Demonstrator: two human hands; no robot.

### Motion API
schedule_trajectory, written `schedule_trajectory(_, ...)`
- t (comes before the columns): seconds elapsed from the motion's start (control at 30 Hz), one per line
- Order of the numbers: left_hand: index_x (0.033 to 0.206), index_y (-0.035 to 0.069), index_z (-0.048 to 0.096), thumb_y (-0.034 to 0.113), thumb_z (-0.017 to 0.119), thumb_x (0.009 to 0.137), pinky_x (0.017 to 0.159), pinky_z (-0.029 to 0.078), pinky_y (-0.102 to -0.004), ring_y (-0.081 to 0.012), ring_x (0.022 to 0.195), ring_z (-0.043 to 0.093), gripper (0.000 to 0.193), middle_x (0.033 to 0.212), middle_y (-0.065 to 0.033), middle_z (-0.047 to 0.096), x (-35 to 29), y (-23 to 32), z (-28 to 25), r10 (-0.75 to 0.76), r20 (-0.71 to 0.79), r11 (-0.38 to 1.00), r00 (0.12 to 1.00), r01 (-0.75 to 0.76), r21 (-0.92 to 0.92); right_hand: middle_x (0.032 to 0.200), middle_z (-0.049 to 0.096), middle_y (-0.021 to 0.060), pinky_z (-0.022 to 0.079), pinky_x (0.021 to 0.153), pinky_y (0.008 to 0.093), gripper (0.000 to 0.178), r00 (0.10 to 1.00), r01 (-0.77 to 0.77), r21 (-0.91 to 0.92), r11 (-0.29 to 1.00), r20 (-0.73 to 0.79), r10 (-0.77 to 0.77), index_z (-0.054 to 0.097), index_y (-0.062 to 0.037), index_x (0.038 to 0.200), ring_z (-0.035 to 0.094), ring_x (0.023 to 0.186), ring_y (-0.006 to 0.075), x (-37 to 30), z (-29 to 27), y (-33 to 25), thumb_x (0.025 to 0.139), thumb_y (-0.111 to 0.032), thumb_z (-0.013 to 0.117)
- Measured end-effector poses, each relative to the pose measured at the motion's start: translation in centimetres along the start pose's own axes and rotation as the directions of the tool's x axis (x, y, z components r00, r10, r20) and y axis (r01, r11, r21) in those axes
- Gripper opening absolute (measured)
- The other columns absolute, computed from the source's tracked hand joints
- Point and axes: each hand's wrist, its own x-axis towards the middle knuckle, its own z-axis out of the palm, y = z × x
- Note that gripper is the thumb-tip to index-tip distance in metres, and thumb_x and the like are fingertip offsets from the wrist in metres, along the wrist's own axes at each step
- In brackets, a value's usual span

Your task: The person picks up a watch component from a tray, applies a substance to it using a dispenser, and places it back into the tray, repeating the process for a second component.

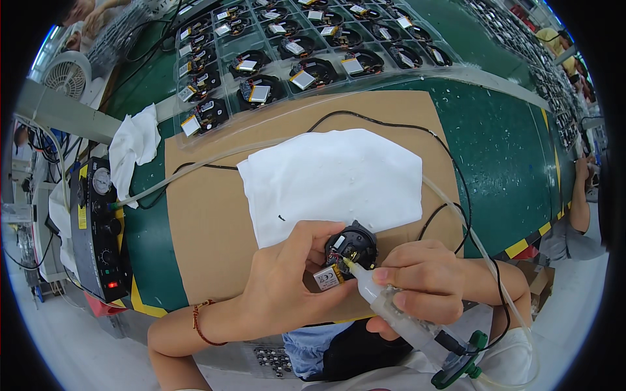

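Pinched between the thumb and fingers of the left hand (pixel 280 277), a round black module (pixel 362 241) is held at the lower centre of the frame, with a silver battery (pixel 327 278) at its lower left. By the curled fingers of the right hand (pixel 427 280), a clear dispensing syringe (pixel 417 333) is gripped, its pale tip (pixel 351 264) aimed at the module's exposed face; whether contact is made cannot quite be told. Just above, a white cloth (pixel 332 176) is spread across a brown cardboard sheet (pixel 203 241). Similar modules (pixel 314 73) are seated in a clear compartmented tray (pixel 229 45) at the top of the frame. At the left, a black control box (pixel 96 234) is placed, into which a translucent hose (pixel 228 152) is plugged.
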Motion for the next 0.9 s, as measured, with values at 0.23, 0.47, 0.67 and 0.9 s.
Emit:
schedule_trajectory(0.23, 0.114, 0.003, 0.044, 0.010, 0.077, 0.066, 0.060, 0.053, -0.0259, -0.0179, 0.070, 0.065, 0.059, 0.088, -0.0113, 0.063, 0.03, 0.26, -0.20, -0.028, 0.024, 1.000, 0.999, 0.028, -0.007, 0.076, 0.058, 0.0160, 0.049, 0.046, 0.0276, 0.040, 1.000, -0.013, -0.005, 1.000, 0.019, 0.013, 0.047, -0.0027, 0.091, 0.056, 0.054, 0.0229, 0.13, -0.27, -0.01, 0.068, -0.017, 0.076)
schedule_trajectory(0.47, 0.114, 0.003, 0.044, 0.010, 0.077, 0.066, 0.061, 0.053, -0.0266, -0.0184, 0.070, 0.065, 0.058, 0.088, -0.0108, 0.064, 0.09, 0.27, -0.21, -0.018, 0.024, 1.000, 1.000, 0.018, -0.009, 0.078, 0.057, 0.0164, 0.049, 0.045, 0.0284, 0.042, 0.999, -0.037, 0.016, 0.999, 0.031, 0.037, 0.047, -0.0019, 0.092, 0.057, 0.054, 0.0238, 0.17, -0.50, 0.00, 0.068, -0.019, 0.077)
schedule_trajectory(0.67, 0.114, 0.003, 0.044, 0.009, 0.077, 0.067, 0.062, 0.053, -0.0272, -0.0197, 0.071, 0.066, 0.058, 0.089, -0.0113, 0.064, 0.15, 0.39, -0.34, -0.008, 0.033, 1.000, 0.999, 0.008, 0.005, 0.077, 0.057, 0.0170, 0.049, 0.045, 0.0287, 0.041, 0.999, -0.037, 0.033, 0.999, 0.026, 0.036, 0.047, -0.0012, 0.091, 0.056, 0.053, 0.0240, 0.19, -0.53, 0.08, 0.068, -0.019, 0.077)
schedule_trajectory(0.9, 0.114, 0.003, 0.045, 0.008, 0.076, 0.067, 0.062, 0.053, -0.0279, -0.0206, 0.071, 0.065, 0.056, 0.087, -0.0118, 0.064, 0.22, 0.53, -0.36, -0.002, 0.028, 1.000, 1.000, 0.003, -0.027, 0.076, 0.057, 0.0171, 0.048, 0.042, 0.0285, 0.041, 0.999, -0.041, 0.048, 0.998, 0.023, 0.040, 0.048, 0.0004, 0.090, 0.055, 0.051, 0.0231, 0.44, -0.62, 0.11, 0.068, -0.017, 0.077)
